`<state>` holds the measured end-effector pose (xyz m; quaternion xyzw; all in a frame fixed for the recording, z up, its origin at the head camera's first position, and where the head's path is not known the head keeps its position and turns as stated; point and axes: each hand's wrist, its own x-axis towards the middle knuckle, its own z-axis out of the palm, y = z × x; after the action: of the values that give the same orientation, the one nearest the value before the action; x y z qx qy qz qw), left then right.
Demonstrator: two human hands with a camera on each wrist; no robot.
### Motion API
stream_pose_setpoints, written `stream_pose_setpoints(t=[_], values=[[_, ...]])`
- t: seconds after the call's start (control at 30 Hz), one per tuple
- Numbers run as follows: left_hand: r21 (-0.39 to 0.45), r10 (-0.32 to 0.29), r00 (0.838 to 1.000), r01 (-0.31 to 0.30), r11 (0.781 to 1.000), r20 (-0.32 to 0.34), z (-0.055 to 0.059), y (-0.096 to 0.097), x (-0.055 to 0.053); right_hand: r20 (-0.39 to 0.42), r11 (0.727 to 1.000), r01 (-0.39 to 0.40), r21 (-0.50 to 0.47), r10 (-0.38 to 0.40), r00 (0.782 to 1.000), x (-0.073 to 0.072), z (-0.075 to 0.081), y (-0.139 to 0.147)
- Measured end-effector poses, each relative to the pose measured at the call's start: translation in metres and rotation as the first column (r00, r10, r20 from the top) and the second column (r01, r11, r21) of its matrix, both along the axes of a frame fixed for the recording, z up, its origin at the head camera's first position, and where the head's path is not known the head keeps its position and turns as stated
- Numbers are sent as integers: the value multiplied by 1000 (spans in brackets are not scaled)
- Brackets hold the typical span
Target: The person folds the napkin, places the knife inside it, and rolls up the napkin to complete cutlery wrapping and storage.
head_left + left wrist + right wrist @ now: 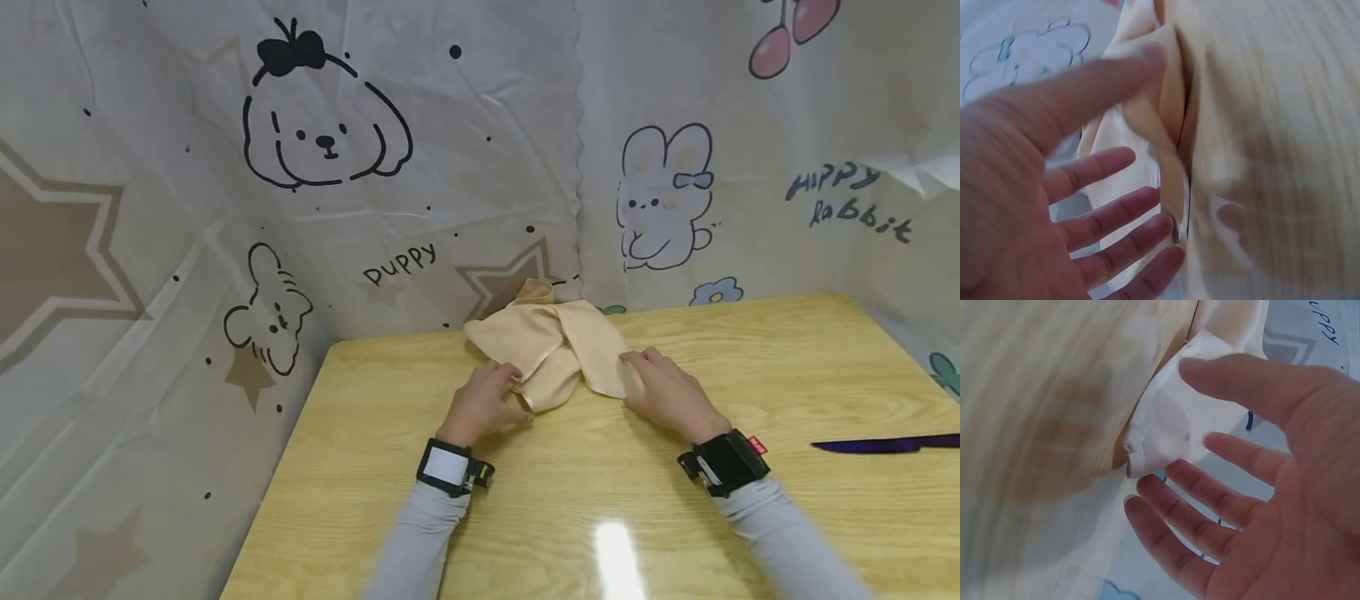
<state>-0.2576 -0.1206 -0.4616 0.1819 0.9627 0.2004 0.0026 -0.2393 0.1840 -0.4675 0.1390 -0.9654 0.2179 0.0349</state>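
Observation:
A crumpled peach-coloured cloth point(551, 354) lies in loose folds at the back of the table, against the wall covering. At its lower left edge is my left hand point(480, 406), and in the left wrist view its spread fingers point(1113, 219) are beside the folds, the thumb above them. My right hand point(670, 398) is at the cloth's right corner. The right wrist view shows that hemmed corner point(1166, 419) between the thumb and the loosely bent fingers point(1197, 522), with no pinch on it. Whether the fingertips touch the fabric I cannot tell.
A dark purple knife point(870, 446) lies on the wooden table point(360, 500) at the right, its tip toward the left. Behind and at the sides hangs a pale sheet point(487, 108) printed with cartoon animals, meeting the table's back edge.

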Motion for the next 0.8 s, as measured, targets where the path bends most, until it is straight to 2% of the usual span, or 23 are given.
stream_pose_setpoints(t=[0.07,0.17,0.27,0.33,0.43,0.53,0.63,0.73,0.8], values=[[-39,-27,999,26,999,-33,-2,8,1,1,1000,-10,16,10,1000,-3,-2,-6],[-54,-49,995,44,998,-88,-6,16,3,2,999,-24,38,24,1000,-4,-6,-10],[-20,-59,990,57,998,-125,-7,17,3,1,999,-49,24,49,999,-4,-8,-12],[31,-60,991,65,997,-119,-3,14,3,0,997,-72,-3,72,997,-5,-7,-12],[130,-67,995,75,989,-68,12,6,6,24,993,-103,-61,105,994,-4,2,-9],[207,-82,996,85,975,-21,34,-2,13,57,987,-108,-122,116,992,0,22,1],[235,-93,995,101,967,-45,59,-11,21,77,977,-93,-193,110,991,7,50,15],[253,-106,990,127,959,-94,81,-22,31,49,962,-86,-257,102,994,17,72,33],[286,-136,986,159,945,-97,93,-33,39,9,951,-73,-300,79,997,22,83,45]])
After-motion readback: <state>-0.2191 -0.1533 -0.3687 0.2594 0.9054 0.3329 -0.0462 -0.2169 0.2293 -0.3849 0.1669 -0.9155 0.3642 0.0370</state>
